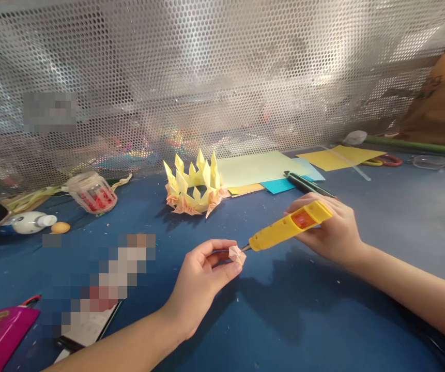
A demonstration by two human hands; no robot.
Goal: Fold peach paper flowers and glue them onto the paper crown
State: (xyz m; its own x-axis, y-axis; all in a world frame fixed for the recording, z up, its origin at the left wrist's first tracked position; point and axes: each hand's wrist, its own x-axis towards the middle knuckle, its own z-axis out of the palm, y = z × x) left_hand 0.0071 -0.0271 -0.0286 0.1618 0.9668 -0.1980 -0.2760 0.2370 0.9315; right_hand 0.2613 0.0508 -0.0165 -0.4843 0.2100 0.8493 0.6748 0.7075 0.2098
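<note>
Between the thumb and fingers of my left hand [202, 274] is a small pale pink folded paper piece [237, 255]. My right hand [333, 230] grips a yellow hot glue gun [280, 230], its metal nozzle touching or almost touching the paper piece. Whether glue is coming out is too small to see. Behind my hands a yellow folded paper crown [179, 182] stands on the blue table [284, 320], with pink folded paper pieces around its base.
Paper sheets [253, 168], a dark green pen [303, 182] and scissors [390, 160] lie at the back. To the left are a clear jar [92, 194], a white bottle [32, 222], a phone [90, 323] and a magenta object [7, 333]. A perforated metal panel [206, 77] rises behind.
</note>
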